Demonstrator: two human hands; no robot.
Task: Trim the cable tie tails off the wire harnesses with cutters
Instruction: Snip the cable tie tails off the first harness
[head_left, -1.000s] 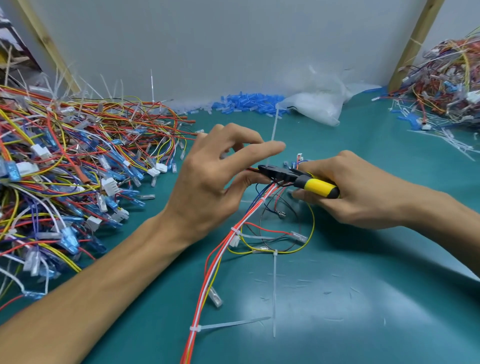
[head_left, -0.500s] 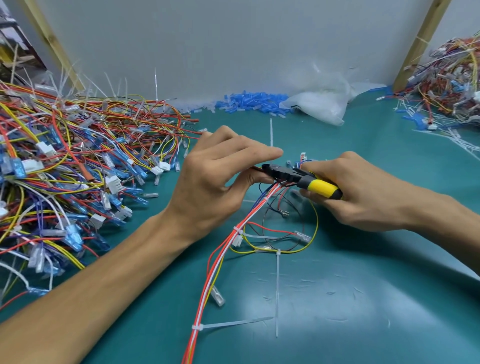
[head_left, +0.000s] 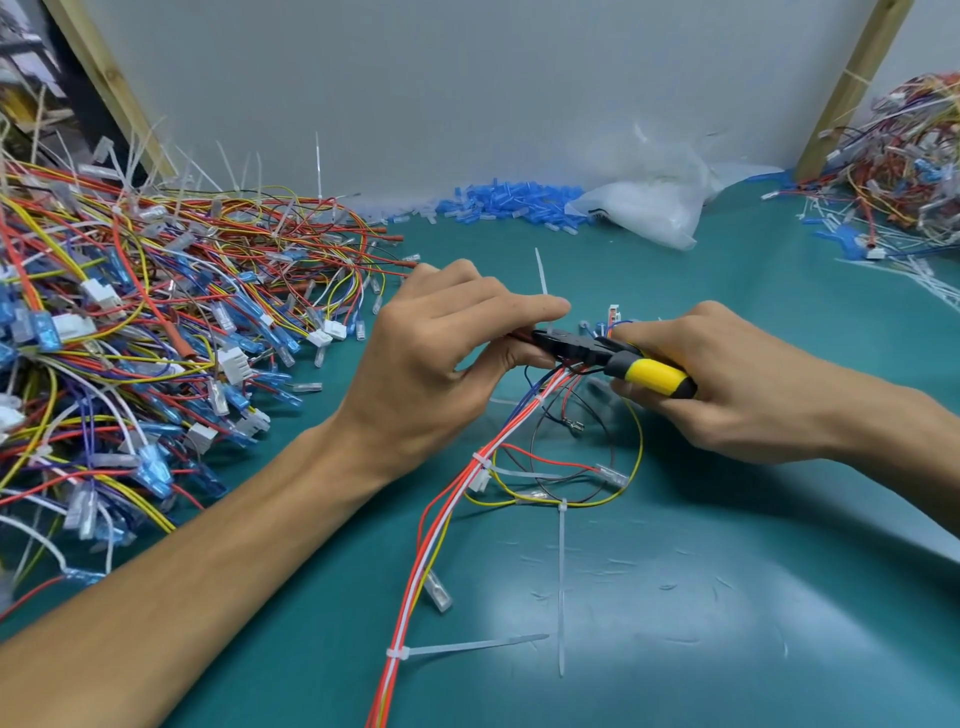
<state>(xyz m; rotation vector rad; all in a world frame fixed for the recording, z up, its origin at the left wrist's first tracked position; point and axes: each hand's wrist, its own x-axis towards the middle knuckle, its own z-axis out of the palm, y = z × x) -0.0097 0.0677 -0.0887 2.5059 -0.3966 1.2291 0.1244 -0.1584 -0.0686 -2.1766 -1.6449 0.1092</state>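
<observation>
- The left hand (head_left: 441, 364) is pinching the harness (head_left: 467, 493) between its thumb and curled fingers, with the index finger lying out over the top, right at the tie being worked.
- The right hand (head_left: 727, 395) is gripping the cutters (head_left: 571, 345), its fingers wrapped round the yellow handles. The black head is pointing left, reaching in under the left index fingertip.
- The tail (head_left: 541, 275) is standing nearly upright from the pinched spot, just behind the left index finger. Its long axis is crossing the flat-lying cutter head at roughly a right angle.
- Its root is sitting at the blades, but I cannot tell whether they are closing on it.
- The right hand looks placed to make the cut, while the left is only steadying the harness.
- Nearer the person, a second tail (head_left: 561, 587) is lying on the table (head_left: 727, 597) and pointing toward them, and a third tail (head_left: 467, 647) is pointing right.
- A pile (head_left: 156, 338) of harnesses is lying well to the left.
</observation>
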